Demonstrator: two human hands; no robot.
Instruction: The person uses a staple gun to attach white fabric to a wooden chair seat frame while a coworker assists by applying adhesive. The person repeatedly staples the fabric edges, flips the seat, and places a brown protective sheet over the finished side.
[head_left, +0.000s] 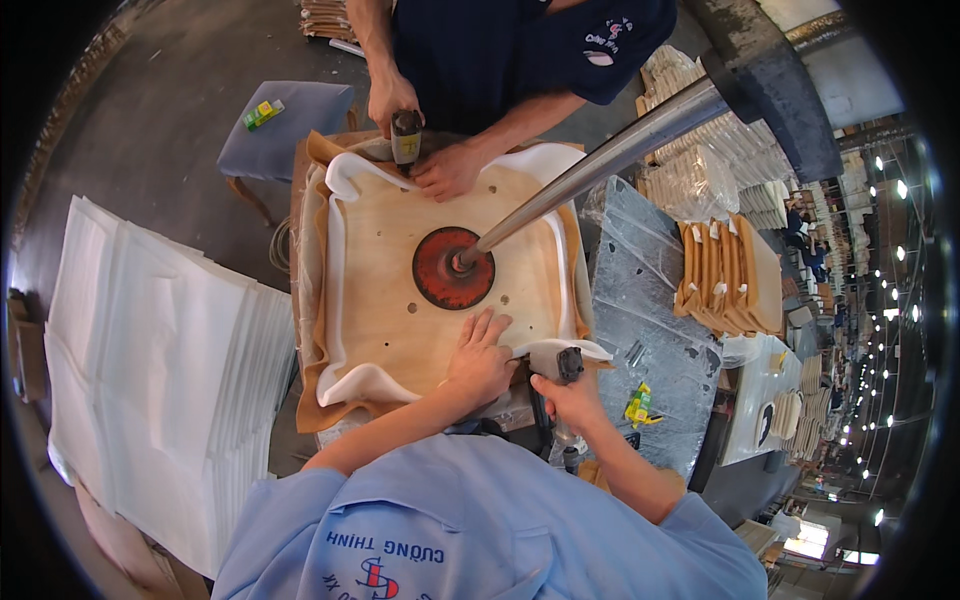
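A plywood seat board (pixel 400 300) lies face down on a work stand, with white foam (pixel 345 385) and tan fabric (pixel 312 400) folded up around its edges. A red round press disc (pixel 453 268) on a slanted metal rod (pixel 620 150) holds the board down at its middle. My left hand (pixel 480 362) presses flat on the board's near edge. My right hand (pixel 575 400) grips a black pneumatic staple gun (pixel 568 365) at the near right corner. Across from me, a co-worker's hand holds a second staple gun (pixel 405 135), and their other hand (pixel 450 170) presses the far edge.
A tall stack of white foam sheets (pixel 150 370) stands at the left. A grey padded stool (pixel 290 125) with a small green-yellow box (pixel 263 113) sits at the far left. To the right are a metal tabletop (pixel 650 290), tan covered pieces (pixel 725 275) and a yellow-green box (pixel 638 405).
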